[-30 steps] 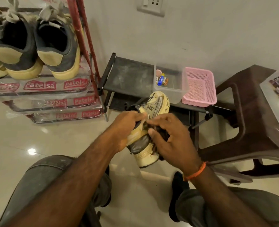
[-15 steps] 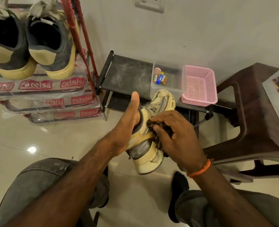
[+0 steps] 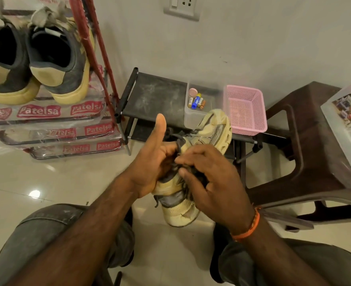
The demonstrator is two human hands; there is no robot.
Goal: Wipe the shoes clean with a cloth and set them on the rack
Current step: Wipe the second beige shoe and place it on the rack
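At centre frame I see my left hand (image 3: 152, 168) gripping the yellow shoe (image 3: 193, 172) from its left side, thumb sticking up. My right hand (image 3: 213, 182) pinches a dark cloth (image 3: 193, 174) against the shoe's side. The rack (image 3: 100, 58), upper left, holds two grey-and-yellow shoes (image 3: 32, 65).

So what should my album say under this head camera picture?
Left hand holds a yellow shoe; right hand rubs it.

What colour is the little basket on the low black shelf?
Pink, seen in the head view: the basket sits on the low black shelf.
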